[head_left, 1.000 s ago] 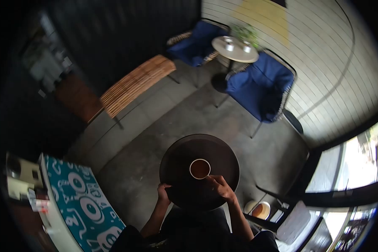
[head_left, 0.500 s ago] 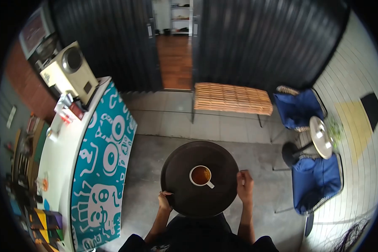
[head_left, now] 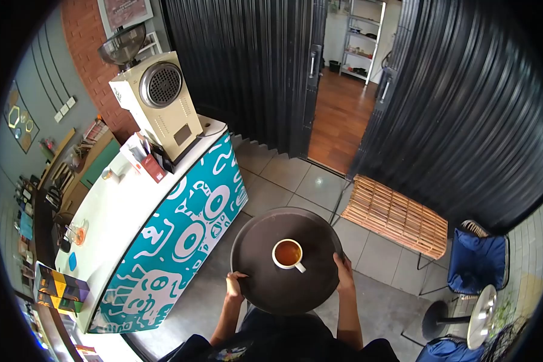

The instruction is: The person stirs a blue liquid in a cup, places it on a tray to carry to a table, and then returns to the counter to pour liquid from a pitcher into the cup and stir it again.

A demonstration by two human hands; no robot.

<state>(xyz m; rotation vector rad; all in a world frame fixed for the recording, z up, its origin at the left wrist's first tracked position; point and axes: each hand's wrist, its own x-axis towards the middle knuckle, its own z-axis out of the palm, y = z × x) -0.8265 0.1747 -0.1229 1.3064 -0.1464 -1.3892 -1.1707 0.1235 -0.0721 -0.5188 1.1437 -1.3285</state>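
Left hand (head_left: 235, 286) grips round tray (head_left: 260, 277) beneath unmarked cup (head_left: 288, 254).

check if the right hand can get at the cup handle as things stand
Probably yes: the right hand is at the rim of the tray, the handle points roughly its way, and nothing stands between. It would likely leave the left hand steadying the tray.

The tray (head_left: 265, 289) looks matt and smooth under a glossy white cup (head_left: 278, 254) that seems ceramic, while the worktop (head_left: 122, 202) is pale, smooth and faintly shiny along its curved edge, the bench (head_left: 398, 217) has rough wooden-looking slats, and the blue chair (head_left: 478, 259) looks cloth-covered.
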